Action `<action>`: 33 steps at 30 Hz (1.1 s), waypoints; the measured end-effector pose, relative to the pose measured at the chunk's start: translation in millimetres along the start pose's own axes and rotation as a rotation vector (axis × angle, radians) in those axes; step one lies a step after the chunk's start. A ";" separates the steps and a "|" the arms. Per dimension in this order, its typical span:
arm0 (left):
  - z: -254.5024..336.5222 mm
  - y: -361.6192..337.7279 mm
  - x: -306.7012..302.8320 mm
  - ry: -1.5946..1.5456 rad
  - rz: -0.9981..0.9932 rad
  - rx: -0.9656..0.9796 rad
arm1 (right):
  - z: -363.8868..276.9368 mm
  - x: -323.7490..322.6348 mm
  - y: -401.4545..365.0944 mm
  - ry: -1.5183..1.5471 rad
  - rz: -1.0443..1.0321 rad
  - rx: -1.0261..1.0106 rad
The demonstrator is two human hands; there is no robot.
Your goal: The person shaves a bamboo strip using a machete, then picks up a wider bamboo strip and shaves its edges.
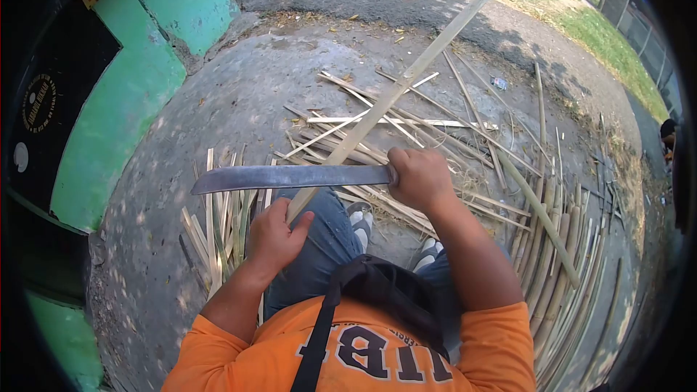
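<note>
A long pale bamboo strip (377,105) slants from my lap up toward the road. My left hand (279,236) is wrapped round its lower end, thumb along the side. My right hand (421,178) grips the handle of a machete (290,178), whose long grey blade points left and lies across the strip in view, just above my left hand. Whether the blade touches the strip cannot be told. Beneath and beyond the strip, split bamboo pieces (435,123) lie crisscrossed on the ground in front of my feet.
Bamboo poles (541,276) lie in a row at the right. More split strips (236,225) are piled at the left beside my leg. A green wall (123,116) stands at the left. Beyond are a road (363,0), grass and a fence. Part of a person (668,134) shows at the right edge.
</note>
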State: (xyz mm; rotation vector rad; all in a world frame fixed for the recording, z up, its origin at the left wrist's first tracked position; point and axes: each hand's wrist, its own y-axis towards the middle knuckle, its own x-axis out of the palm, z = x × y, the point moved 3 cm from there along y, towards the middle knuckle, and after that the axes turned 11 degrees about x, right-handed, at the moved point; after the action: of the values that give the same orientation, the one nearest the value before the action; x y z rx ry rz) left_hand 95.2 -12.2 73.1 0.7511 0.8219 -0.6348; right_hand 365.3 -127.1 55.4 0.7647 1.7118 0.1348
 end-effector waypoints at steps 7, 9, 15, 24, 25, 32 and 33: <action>-17.5 -30.1 4.9 -0.043 -0.100 -0.120 | 59.8 -9.3 10.9 0.046 0.131 0.372; -14.7 -30.0 4.9 -0.065 -0.115 -0.148 | 55.7 -5.9 10.6 0.038 0.055 0.335; -16.7 -24.7 16.2 -0.115 -0.124 -0.167 | -2.6 2.7 -1.1 -0.001 -0.136 0.027; -13.6 -23.8 -5.6 -0.064 0.023 -0.003 | 49.7 -14.7 8.0 0.095 0.023 0.276; -14.0 -24.8 -5.1 -0.062 0.018 -0.006 | 51.2 -15.5 7.8 0.107 0.041 0.306; -14.8 -29.0 2.5 -0.070 0.019 -0.015 | 22.7 -20.7 4.5 0.131 -0.017 0.220; -14.3 -28.9 2.3 -0.071 0.026 -0.012 | 25.5 -21.9 6.0 0.123 -0.023 0.223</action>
State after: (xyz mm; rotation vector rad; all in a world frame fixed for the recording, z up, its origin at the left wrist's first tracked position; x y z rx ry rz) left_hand 69.1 -18.1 55.0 0.7236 0.7493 -0.6290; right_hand 392.8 -142.2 68.8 0.9155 1.8724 -0.0267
